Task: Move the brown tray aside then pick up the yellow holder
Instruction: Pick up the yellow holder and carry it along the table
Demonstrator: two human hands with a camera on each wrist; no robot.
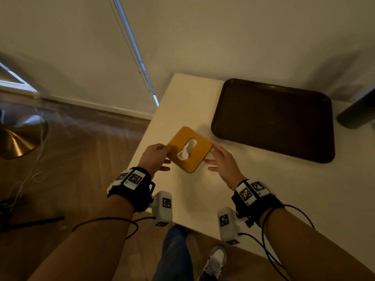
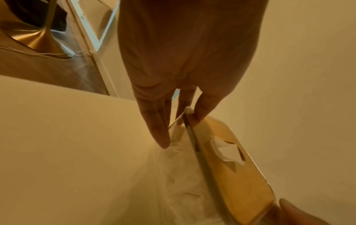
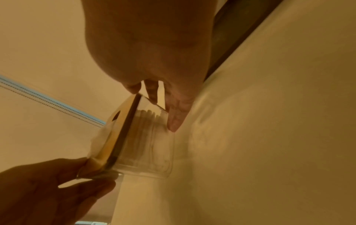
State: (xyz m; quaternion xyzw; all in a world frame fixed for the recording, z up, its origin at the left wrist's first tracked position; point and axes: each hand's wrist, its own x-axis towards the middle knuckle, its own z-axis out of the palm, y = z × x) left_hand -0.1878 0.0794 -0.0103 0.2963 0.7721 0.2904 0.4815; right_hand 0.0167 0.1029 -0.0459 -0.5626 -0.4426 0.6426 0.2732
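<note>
The yellow holder (image 1: 199, 157) is a square box with a yellow lid, clear sides and white tissue (image 1: 186, 152) poking through its slot. It is near the table's left edge. My left hand (image 1: 156, 157) pinches its left corner, thumb on the lid and fingers underneath. My right hand (image 1: 221, 161) pinches the right corner. In the wrist views the lid (image 2: 237, 175) (image 3: 113, 140) shows edge-on between both hands. I cannot tell whether it is clear of the table. The brown tray (image 1: 274, 120) lies flat at the back right, apart from both hands.
The white table (image 1: 263, 189) stands in a corner against the wall. A dark cylinder (image 1: 357, 112) sits at the far right beside the tray. On the floor to the left are a brass lamp base (image 1: 18, 138) and loose cords. My leg and shoe (image 1: 215, 260) are below the table's front edge.
</note>
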